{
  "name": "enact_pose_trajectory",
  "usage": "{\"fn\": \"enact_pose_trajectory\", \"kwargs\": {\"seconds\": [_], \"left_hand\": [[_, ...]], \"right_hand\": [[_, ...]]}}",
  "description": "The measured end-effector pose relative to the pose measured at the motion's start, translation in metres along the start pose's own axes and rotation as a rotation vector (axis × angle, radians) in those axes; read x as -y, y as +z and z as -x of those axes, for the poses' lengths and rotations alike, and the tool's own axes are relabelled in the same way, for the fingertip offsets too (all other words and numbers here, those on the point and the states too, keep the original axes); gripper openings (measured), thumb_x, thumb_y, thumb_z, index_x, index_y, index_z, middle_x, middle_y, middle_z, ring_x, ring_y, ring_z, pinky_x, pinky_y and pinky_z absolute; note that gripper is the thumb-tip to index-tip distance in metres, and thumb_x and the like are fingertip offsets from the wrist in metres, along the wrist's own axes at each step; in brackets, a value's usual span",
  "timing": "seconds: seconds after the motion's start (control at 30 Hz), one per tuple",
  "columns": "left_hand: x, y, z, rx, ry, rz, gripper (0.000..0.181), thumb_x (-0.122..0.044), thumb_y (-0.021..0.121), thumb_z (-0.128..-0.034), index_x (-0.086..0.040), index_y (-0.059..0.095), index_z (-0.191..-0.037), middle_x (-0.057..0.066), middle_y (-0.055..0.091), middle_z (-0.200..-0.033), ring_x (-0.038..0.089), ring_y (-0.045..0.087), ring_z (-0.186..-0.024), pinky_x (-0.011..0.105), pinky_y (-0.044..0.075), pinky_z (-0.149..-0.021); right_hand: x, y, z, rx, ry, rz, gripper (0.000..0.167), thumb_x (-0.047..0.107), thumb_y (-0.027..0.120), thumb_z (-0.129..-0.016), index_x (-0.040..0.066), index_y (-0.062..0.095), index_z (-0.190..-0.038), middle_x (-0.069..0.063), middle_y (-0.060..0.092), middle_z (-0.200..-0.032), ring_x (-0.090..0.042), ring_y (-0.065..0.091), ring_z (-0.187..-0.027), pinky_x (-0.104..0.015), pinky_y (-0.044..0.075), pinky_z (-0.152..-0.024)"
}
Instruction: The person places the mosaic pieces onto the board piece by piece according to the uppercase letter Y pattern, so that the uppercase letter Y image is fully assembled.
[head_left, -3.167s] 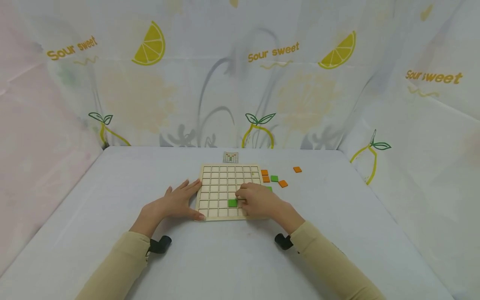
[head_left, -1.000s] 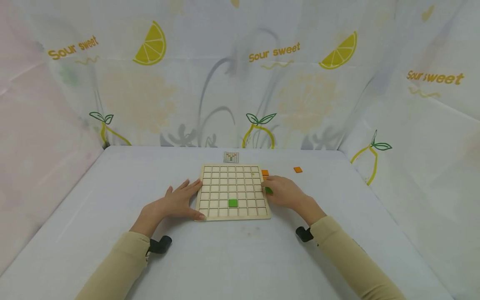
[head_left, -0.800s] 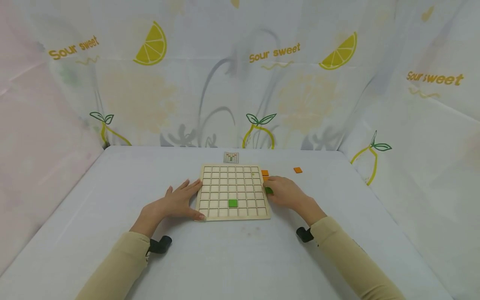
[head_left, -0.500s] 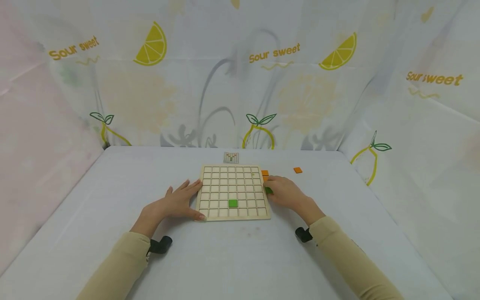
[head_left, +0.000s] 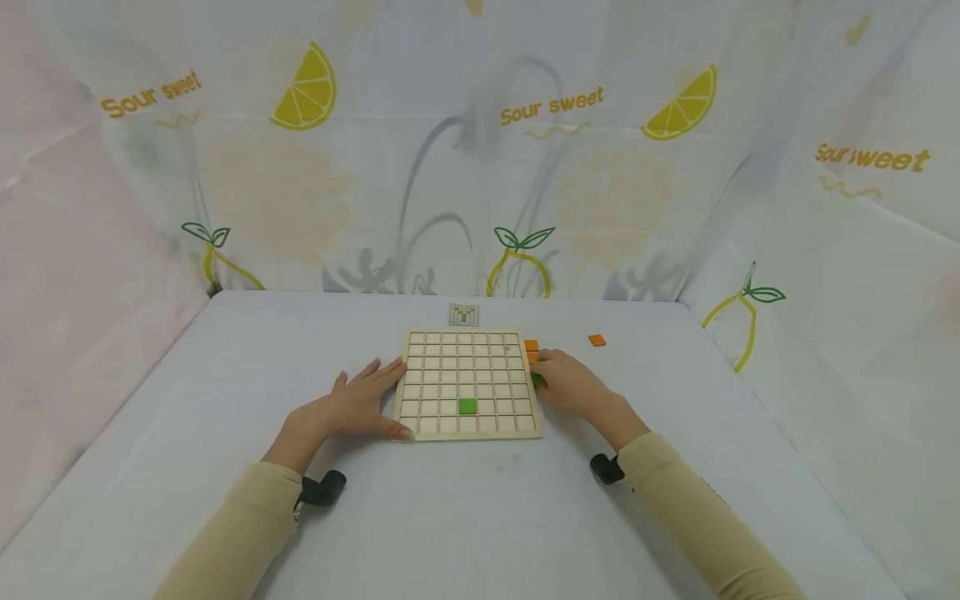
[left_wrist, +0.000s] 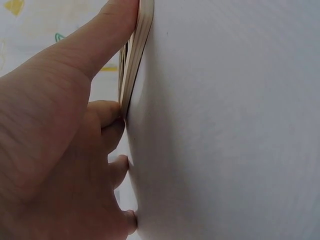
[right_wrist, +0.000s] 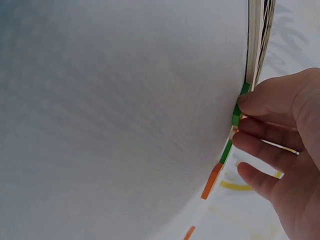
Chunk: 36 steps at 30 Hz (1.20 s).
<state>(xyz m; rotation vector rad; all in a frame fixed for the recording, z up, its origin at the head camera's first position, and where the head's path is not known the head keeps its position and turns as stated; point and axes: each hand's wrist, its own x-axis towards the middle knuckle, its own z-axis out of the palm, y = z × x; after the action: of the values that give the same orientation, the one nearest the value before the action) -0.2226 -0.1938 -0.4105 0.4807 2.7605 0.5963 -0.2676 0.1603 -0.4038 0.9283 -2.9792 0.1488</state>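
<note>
A pale wooden grid board (head_left: 467, 437) lies flat on the table, one green tile (head_left: 468, 406) in a cell of its lower middle. My left hand (head_left: 352, 408) rests at the board's left side, fingers spread and fairly straight, the thumb on the near left corner. At the right edge, my right hand (head_left: 573, 383) pinches a loose green tile (right_wrist: 241, 102) low beside the board; the thumb covers part of it. Two orange tiles (head_left: 531, 345) sit just beyond that hand, against the board. Another green tile (right_wrist: 226, 151) and an orange tile (right_wrist: 212, 181) show past the fingers in the right wrist view.
A small card (head_left: 463, 314) printed with a coloured grid pattern lies behind the board. One orange tile (head_left: 597, 340) lies apart at the far right. White cloth (head_left: 450, 525) covers the table, and a lemon-patterned curtain (head_left: 390, 167) hangs behind it.
Since the oldest frame, my right hand has left the cells beside the placed green tile and moved right to the loose green tile. Over the last second both hands stay nearly still.
</note>
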Motion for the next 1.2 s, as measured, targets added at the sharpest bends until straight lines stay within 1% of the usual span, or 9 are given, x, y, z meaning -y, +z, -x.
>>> {"fn": "enact_pose_trajectory", "kwargs": {"seconds": [0.13, 0.3, 0.47, 0.7, 0.9, 0.97, 1.03, 1.2], "left_hand": [[-0.0005, -0.0006, 0.0006, 0.002, -0.002, 0.008, 0.120, -0.063, 0.079, -0.0720, -0.008, 0.017, -0.160, 0.010, 0.014, -0.168, 0.044, 0.005, -0.154, 0.078, -0.002, -0.113], [-0.0007, -0.0011, 0.0009, 0.002, -0.004, 0.008, 0.120, -0.063, 0.079, -0.0718, -0.008, 0.017, -0.160, 0.010, 0.014, -0.168, 0.044, 0.004, -0.154, 0.078, -0.002, -0.112], [0.0000, -0.0016, 0.0004, 0.004, -0.002, 0.011, 0.121, -0.063, 0.079, -0.0717, -0.009, 0.016, -0.160, 0.010, 0.013, -0.168, 0.044, 0.003, -0.154, 0.078, -0.003, -0.112], [0.0024, 0.0004, -0.0021, 0.007, 0.002, 0.005, 0.122, -0.065, 0.078, -0.0717, -0.010, 0.016, -0.160, 0.009, 0.013, -0.169, 0.044, 0.003, -0.154, 0.078, -0.003, -0.113], [0.0014, 0.0003, -0.0018, 0.016, 0.000, 0.015, 0.121, -0.064, 0.078, -0.0717, -0.009, 0.016, -0.160, 0.010, 0.012, -0.169, 0.044, 0.003, -0.154, 0.078, -0.003, -0.113], [0.0008, -0.0002, -0.0012, 0.016, 0.000, 0.015, 0.121, -0.064, 0.079, -0.0719, -0.009, 0.016, -0.160, 0.010, 0.012, -0.169, 0.044, 0.003, -0.154, 0.078, -0.003, -0.113], [0.0003, -0.0006, -0.0006, 0.016, -0.001, 0.012, 0.121, -0.063, 0.079, -0.0720, -0.009, 0.016, -0.160, 0.010, 0.012, -0.168, 0.044, 0.003, -0.154, 0.077, -0.003, -0.113], [-0.0001, -0.0016, 0.0007, 0.015, -0.001, 0.016, 0.121, -0.063, 0.079, -0.0719, -0.008, 0.016, -0.160, 0.011, 0.013, -0.168, 0.044, 0.003, -0.154, 0.078, -0.003, -0.112]], "right_hand": [[0.0011, -0.0012, -0.0003, 0.008, 0.000, 0.013, 0.027, 0.004, 0.068, -0.089, 0.004, 0.073, -0.116, -0.005, 0.063, -0.100, -0.018, 0.055, -0.089, -0.035, 0.049, -0.082], [0.0025, -0.0012, -0.0024, 0.018, 0.017, 0.015, 0.026, 0.002, 0.066, -0.089, 0.003, 0.074, -0.114, -0.004, 0.060, -0.096, -0.017, 0.050, -0.084, -0.032, 0.045, -0.078], [0.0029, -0.0009, -0.0040, 0.024, 0.033, 0.020, 0.025, 0.002, 0.065, -0.089, 0.003, 0.074, -0.111, -0.004, 0.061, -0.098, -0.019, 0.051, -0.086, -0.033, 0.045, -0.079], [0.0027, -0.0027, -0.0040, 0.038, 0.046, 0.019, 0.018, 0.003, 0.065, -0.087, 0.002, 0.074, -0.102, -0.006, 0.062, -0.100, -0.019, 0.051, -0.086, -0.034, 0.045, -0.080], [0.0018, -0.0036, -0.0038, 0.050, 0.069, -0.004, 0.012, 0.005, 0.066, -0.087, 0.004, 0.073, -0.096, -0.007, 0.063, -0.103, -0.020, 0.051, -0.087, -0.035, 0.044, -0.078], [0.0017, -0.0033, -0.0036, 0.049, 0.080, -0.008, 0.012, 0.006, 0.065, -0.087, 0.004, 0.073, -0.096, -0.007, 0.064, -0.106, -0.020, 0.052, -0.090, -0.034, 0.045, -0.080], [0.0017, -0.0034, -0.0033, 0.050, 0.086, -0.013, 0.012, 0.006, 0.065, -0.087, 0.004, 0.073, -0.096, -0.007, 0.064, -0.106, -0.020, 0.052, -0.091, -0.034, 0.045, -0.081], [0.0028, -0.0061, -0.0022, 0.046, 0.086, -0.015, 0.015, 0.004, 0.065, -0.086, 0.003, 0.072, -0.099, -0.005, 0.063, -0.100, -0.020, 0.052, -0.090, -0.034, 0.047, -0.081]]}}
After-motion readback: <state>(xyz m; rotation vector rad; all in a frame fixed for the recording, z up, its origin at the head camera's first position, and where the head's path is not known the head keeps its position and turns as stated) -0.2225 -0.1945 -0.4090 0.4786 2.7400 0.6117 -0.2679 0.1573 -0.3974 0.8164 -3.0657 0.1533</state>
